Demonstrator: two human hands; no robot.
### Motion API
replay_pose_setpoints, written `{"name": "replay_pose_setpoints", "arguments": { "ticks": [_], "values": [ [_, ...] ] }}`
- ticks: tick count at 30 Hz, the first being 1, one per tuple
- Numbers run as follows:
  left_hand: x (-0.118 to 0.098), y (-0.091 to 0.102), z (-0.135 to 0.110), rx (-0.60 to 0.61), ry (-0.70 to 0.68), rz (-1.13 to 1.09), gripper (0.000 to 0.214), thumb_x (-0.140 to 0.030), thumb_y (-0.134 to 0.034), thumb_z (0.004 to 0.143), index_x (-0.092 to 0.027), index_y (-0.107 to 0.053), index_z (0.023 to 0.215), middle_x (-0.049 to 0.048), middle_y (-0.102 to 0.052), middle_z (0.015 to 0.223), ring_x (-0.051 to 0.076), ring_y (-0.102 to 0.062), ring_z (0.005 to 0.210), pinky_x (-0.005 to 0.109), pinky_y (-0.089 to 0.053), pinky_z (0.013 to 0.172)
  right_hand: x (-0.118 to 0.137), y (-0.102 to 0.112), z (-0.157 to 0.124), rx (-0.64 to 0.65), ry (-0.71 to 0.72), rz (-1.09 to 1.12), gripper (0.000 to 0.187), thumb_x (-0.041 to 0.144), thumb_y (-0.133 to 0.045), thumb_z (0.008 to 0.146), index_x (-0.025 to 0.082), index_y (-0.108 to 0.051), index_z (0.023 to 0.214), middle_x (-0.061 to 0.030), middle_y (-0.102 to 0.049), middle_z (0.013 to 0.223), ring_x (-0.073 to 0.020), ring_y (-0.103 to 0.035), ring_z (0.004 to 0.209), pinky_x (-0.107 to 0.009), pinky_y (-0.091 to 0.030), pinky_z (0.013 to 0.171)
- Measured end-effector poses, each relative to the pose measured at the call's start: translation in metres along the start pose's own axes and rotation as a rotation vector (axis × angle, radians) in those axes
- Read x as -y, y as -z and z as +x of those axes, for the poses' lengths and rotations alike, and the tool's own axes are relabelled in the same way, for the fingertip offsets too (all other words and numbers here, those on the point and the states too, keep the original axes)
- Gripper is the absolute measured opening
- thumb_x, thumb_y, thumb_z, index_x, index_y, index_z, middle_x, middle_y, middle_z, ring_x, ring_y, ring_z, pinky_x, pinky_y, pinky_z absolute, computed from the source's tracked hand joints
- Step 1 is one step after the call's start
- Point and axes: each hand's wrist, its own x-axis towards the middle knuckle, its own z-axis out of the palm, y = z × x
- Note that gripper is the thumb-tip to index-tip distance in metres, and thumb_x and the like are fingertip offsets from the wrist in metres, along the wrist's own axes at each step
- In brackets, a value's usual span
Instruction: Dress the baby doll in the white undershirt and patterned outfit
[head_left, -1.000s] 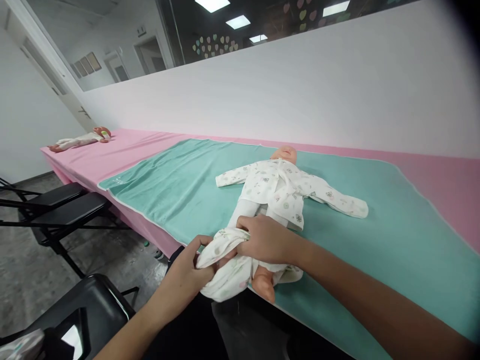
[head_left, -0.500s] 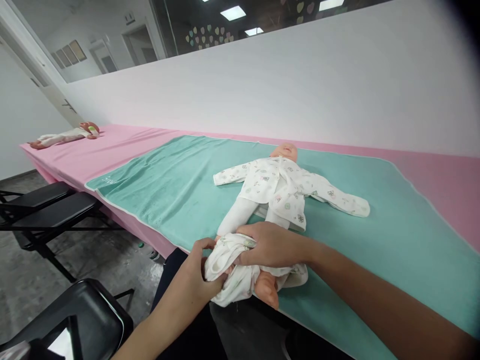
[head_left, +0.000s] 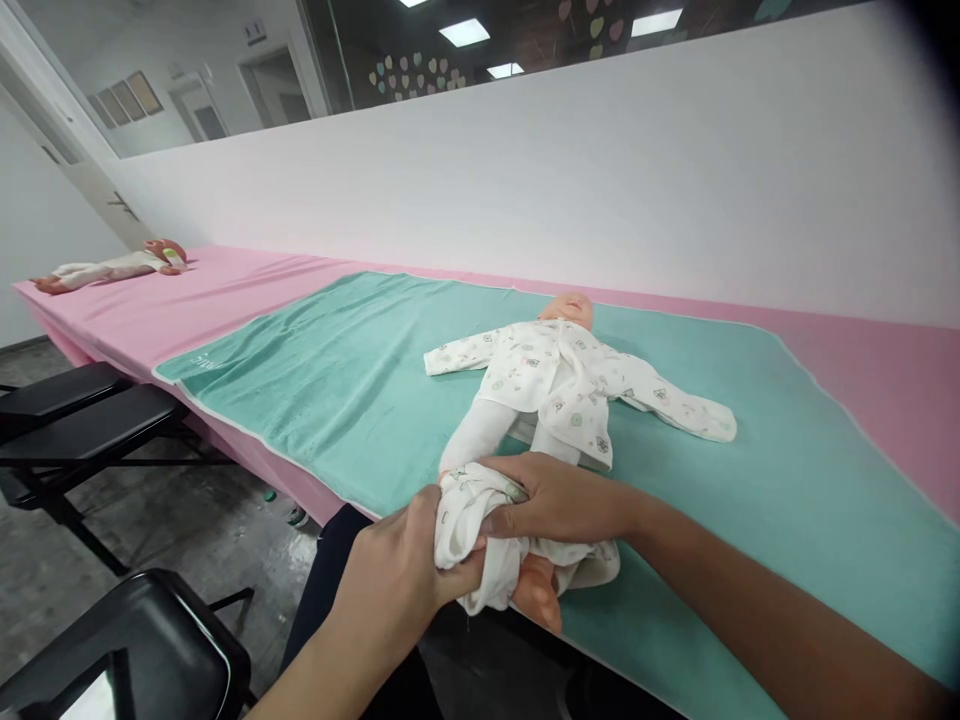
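A baby doll [head_left: 574, 308] lies on its back on a green towel [head_left: 360, 350], wearing a white printed jacket [head_left: 529, 360] with long sleeves. Around its lower legs are bunched white printed baby pants [head_left: 469, 520]. My left hand [head_left: 401, 565] grips the left side of the bunched cloth, fingers partly inside a pant leg. Across the shins, my right hand [head_left: 562, 500] holds the cloth's upper edge between thumb and fingers. One bare doll foot [head_left: 538, 592] sticks out below the cloth; the other is hidden by cloth and my left hand.
The towel lies over a pink-covered table [head_left: 247, 290] along a white wall [head_left: 525, 190]. Another doll [head_left: 112, 268] rests at the table's far left end. Black chairs [head_left: 142, 650] stand on the floor to the left, by the table edge.
My left hand has shifted right and pushed its fingers further into the bunched pants, closer to my right hand. The cloth has moved slightly right. The doll's upper body stays put.
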Motion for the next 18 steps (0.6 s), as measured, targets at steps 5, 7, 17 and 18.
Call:
{"name": "replay_pose_setpoints", "arguments": {
  "ticks": [5,7,17,18],
  "values": [
    [0.0017,-0.0019,0.0016,-0.074,0.015,-0.057,0.036,-0.049,-0.051,0.079,-0.02,-0.043,0.099,-0.0017,-0.063,0.061,0.017,-0.061,0.045,0.024,-0.037,0.04,-0.0046,0.0047,0.001,0.094,0.007,0.12,0.034,0.042,-0.062,0.076,0.021,-0.059,0.103,-0.0006,-0.062,0.095,-0.0187,-0.057,0.091,-0.028,-0.043,0.077],
    [0.0002,-0.0003,0.0025,-0.036,0.049,-0.064,0.043,-0.051,-0.055,0.076,-0.02,-0.042,0.101,-0.0005,-0.066,0.066,0.019,-0.062,0.049,0.025,-0.037,0.039,-0.0063,0.0054,0.0021,0.106,0.016,0.159,0.036,0.042,-0.062,0.076,0.021,-0.059,0.105,-0.0008,-0.063,0.096,-0.0182,-0.057,0.091,-0.027,-0.043,0.077],
    [-0.0055,-0.0005,0.0035,0.194,0.225,-0.059,0.048,-0.036,-0.057,0.072,-0.024,-0.045,0.116,0.0017,-0.068,0.09,0.02,-0.066,0.062,0.025,-0.042,0.05,-0.0059,0.0034,0.005,0.095,0.008,0.098,0.034,0.044,-0.062,0.077,0.022,-0.059,0.103,-0.0001,-0.063,0.097,-0.0185,-0.057,0.091,-0.028,-0.042,0.077],
    [-0.0049,-0.0025,0.003,0.174,0.23,-0.075,0.047,-0.036,-0.057,0.07,-0.023,-0.047,0.115,0.0012,-0.068,0.085,0.02,-0.066,0.062,0.025,-0.043,0.05,-0.0053,0.0037,0.0049,0.101,0.008,0.097,0.035,0.045,-0.06,0.077,0.022,-0.059,0.103,-0.0004,-0.063,0.097,-0.0183,-0.057,0.091,-0.028,-0.042,0.077]
  ]
}}
